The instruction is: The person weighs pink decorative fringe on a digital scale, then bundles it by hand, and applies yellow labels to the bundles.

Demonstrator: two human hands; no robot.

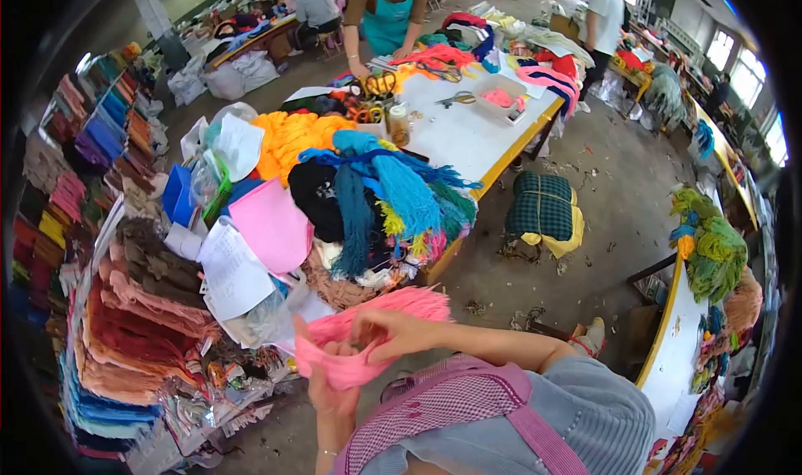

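Right hand pinches the pink fringed knit from above; left hand closes on its lower end, keeping the piece stretched at chest height, clear of the table. Piled yarn bundles crowd the table's near edge; open floor lies rightward

One pink fringed scarf, two hands, two long tables, one checked cushion.

Orange yarn, scissors, checked cushion
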